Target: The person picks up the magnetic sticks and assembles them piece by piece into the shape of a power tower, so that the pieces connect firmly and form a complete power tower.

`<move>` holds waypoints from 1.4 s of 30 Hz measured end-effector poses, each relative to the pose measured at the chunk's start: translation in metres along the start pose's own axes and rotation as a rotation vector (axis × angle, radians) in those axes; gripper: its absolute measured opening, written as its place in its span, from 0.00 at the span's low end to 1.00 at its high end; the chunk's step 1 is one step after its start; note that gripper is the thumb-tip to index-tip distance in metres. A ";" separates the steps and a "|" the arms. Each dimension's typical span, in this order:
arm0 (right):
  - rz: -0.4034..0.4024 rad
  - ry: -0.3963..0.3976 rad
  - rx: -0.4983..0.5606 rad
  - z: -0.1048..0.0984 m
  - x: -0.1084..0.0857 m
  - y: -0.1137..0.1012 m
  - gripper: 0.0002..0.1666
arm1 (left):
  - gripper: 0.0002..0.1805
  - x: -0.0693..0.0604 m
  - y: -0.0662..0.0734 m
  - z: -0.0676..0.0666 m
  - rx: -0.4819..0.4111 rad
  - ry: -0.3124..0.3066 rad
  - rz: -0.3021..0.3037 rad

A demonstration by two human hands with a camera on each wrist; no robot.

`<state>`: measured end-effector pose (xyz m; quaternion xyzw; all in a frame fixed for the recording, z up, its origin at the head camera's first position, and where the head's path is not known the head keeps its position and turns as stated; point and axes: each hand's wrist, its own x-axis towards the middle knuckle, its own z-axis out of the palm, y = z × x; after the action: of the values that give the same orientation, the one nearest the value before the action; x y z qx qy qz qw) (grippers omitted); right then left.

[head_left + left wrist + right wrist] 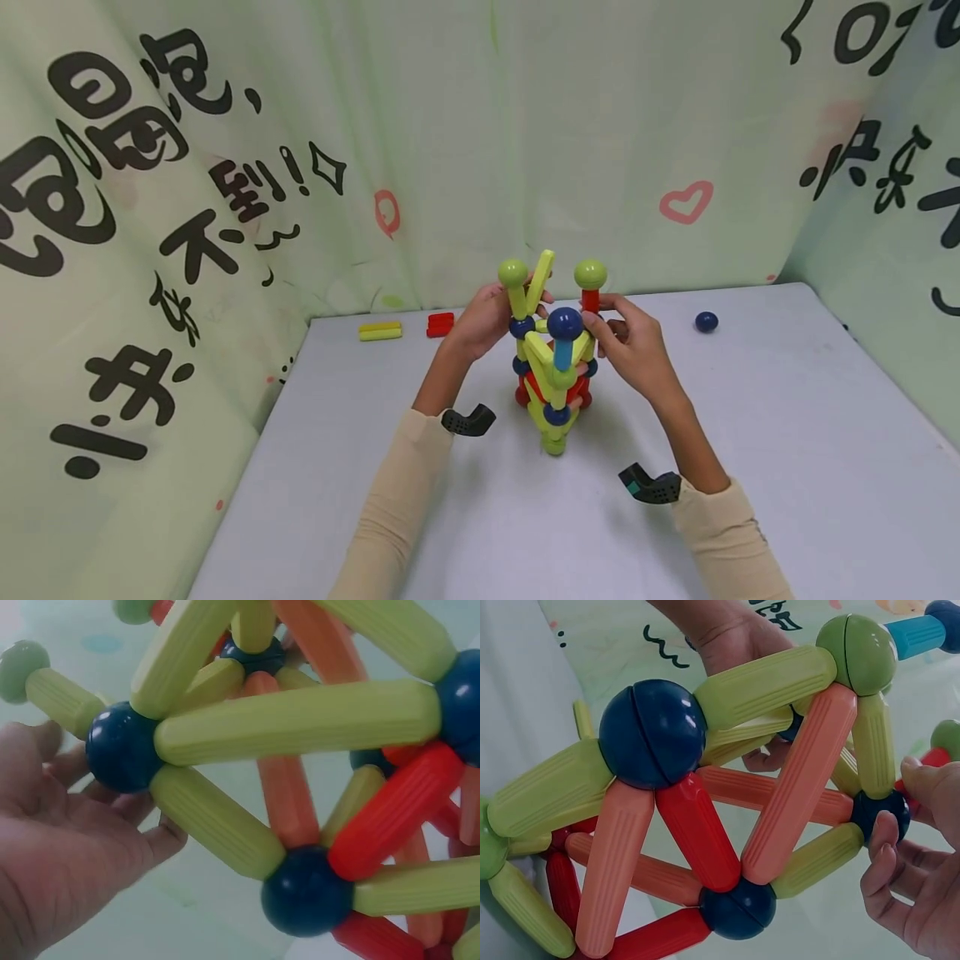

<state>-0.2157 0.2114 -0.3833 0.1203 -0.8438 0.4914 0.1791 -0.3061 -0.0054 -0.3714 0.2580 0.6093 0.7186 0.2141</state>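
A magnetic ball-and-stick structure (556, 379) of yellow-green, red, orange and blue pieces stands between the hands. The left hand (491, 321) is at its upper left, its fingers curled behind a dark blue ball (124, 746); their tips are partly hidden. With thumb and fingers, the right hand (633, 342) grips the upper right corner around another dark blue ball (881, 817), beside a red stick (590, 300) topped by a green ball (591, 273). A light blue stick (562, 355) bears a dark blue ball (565, 323) at the front. A yellow-green stick (540, 279) leans up beside the left hand.
Two yellow sticks (380, 332) and some red sticks (440, 324) lie on the table (495, 533) at the back left. A loose dark blue ball (706, 322) rests at the back right. A printed curtain (465, 150) hangs behind the table and along its sides.
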 end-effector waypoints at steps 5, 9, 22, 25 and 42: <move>-0.012 0.026 0.009 0.001 -0.002 -0.001 0.23 | 0.49 -0.011 -0.012 0.003 -0.015 -0.084 0.074; -0.022 0.050 0.022 0.002 -0.003 0.001 0.21 | 0.39 -0.017 -0.019 0.010 0.056 -0.018 0.098; -0.039 0.108 0.035 0.007 -0.002 0.005 0.19 | 0.21 -0.013 -0.023 0.020 0.070 0.117 0.063; -0.039 0.083 0.035 0.005 -0.003 0.004 0.20 | 0.21 -0.013 -0.022 0.017 0.098 0.084 0.073; 0.115 -0.406 0.139 -0.009 -0.002 0.044 0.31 | 0.18 -0.042 -0.063 -0.079 0.417 0.656 -0.031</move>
<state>-0.2291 0.2409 -0.4144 0.1804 -0.8322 0.5233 -0.0316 -0.3235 -0.0813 -0.4484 0.0432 0.7821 0.6205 -0.0384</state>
